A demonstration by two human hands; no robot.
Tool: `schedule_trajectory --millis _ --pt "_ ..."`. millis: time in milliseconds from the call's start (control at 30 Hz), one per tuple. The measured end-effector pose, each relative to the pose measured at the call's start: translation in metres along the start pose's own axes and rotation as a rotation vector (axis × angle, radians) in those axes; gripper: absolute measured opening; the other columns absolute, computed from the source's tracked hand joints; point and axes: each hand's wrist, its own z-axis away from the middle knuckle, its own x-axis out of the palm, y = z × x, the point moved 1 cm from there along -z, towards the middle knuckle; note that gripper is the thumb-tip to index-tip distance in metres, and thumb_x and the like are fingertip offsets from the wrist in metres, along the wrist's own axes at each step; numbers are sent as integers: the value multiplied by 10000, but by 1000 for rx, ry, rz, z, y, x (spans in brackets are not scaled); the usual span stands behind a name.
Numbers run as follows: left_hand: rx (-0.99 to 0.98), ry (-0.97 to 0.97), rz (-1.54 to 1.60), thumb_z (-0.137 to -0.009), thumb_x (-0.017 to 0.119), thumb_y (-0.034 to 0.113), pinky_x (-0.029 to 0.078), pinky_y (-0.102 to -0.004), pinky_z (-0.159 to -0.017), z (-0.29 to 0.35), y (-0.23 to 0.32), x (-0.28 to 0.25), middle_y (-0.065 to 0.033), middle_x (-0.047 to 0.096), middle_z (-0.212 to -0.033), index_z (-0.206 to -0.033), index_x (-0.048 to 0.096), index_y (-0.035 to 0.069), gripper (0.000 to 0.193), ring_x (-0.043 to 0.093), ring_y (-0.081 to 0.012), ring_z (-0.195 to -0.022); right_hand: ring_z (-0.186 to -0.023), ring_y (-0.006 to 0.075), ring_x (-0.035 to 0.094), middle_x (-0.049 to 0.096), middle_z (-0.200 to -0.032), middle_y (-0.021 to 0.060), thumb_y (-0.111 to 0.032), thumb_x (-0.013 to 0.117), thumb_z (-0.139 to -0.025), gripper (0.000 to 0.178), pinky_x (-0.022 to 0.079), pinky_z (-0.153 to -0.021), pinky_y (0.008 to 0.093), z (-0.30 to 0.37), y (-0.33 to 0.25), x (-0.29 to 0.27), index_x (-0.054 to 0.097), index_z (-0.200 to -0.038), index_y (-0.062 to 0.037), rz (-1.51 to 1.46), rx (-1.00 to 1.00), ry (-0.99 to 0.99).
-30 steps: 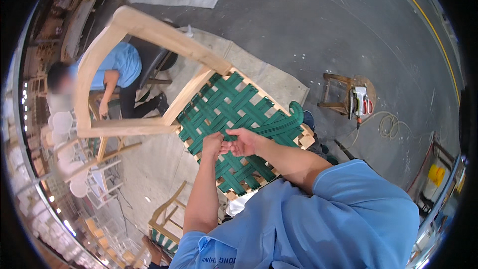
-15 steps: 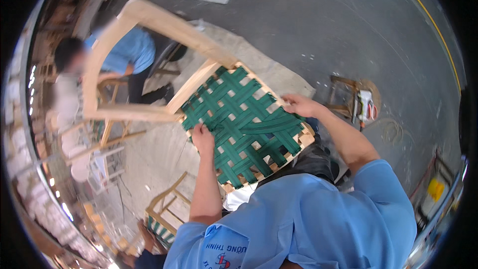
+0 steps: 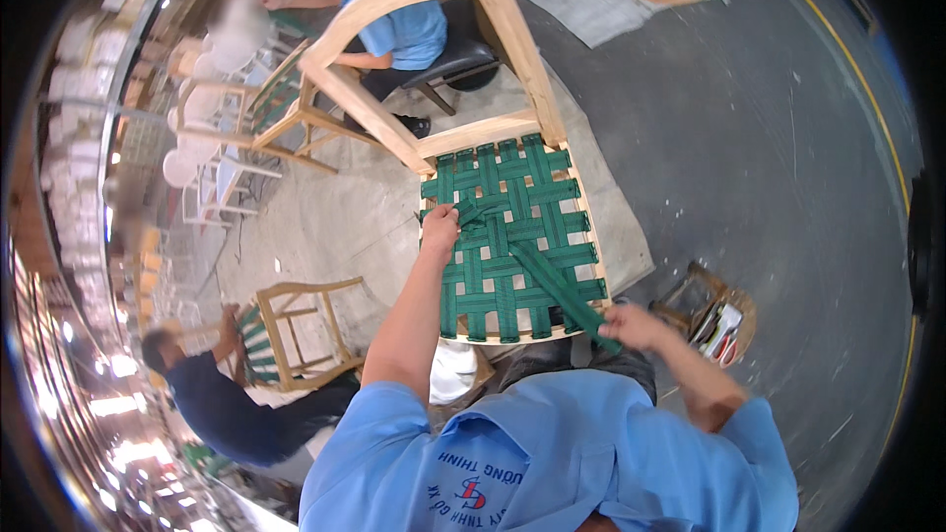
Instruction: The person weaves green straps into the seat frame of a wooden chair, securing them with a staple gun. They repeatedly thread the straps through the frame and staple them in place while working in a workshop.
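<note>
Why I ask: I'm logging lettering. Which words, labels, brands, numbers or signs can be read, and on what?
Wearer's light-blue shirt: dark-blue lettering and a red emblem; partly legible, but I don't transcribe it.
Pale tool on the stool: any marking too small to read.
Elsewhere: nothing I can read.

The chair [image 3: 525,59], of pale wood, has its open backrest beyond the left hand [image 3: 440,229] and right hand [image 3: 633,327]. Its seat [image 3: 548,227], gapped green webbing, spreads between them. A loose green strap [image 3: 557,286] slants across it into the right hand's grasp.
</note>
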Motion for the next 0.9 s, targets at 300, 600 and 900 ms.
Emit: schedule_trajectory --millis 300,600,900 --pt "264 70 164 -1015 587 57 505 -285 -824 26 18 -4 -30 720 -1024 -1180 738 31 225 622 -111 -917 -1092 395 696 707 -1184 222 -191 743 -923 432 544 -974 468 42 -13 -9 666 -1315 -26 422 -182 445" --pt "238 -192 217 -1022 523 20 475 -257 -869 44 -19 6 7 659 -1078 -1309 656 81 323 580 -90 -970 -1080 309 695 646 -1268 125 25 671 -899 569 562 -910 418 -109 -223 -15 600 -1423 -187 567 -738 316" --pt "141 -127 578 -1009 505 7 491 -300 -949 33 -27 -17 -60 661 -1171 -1399 542 37 392 605 -126 -1073 -1018 320 704 717 -1108 112 -74 716 -908 159 566 -859 412 -211 -287 1 724 -1066 -61 616 -828 133"
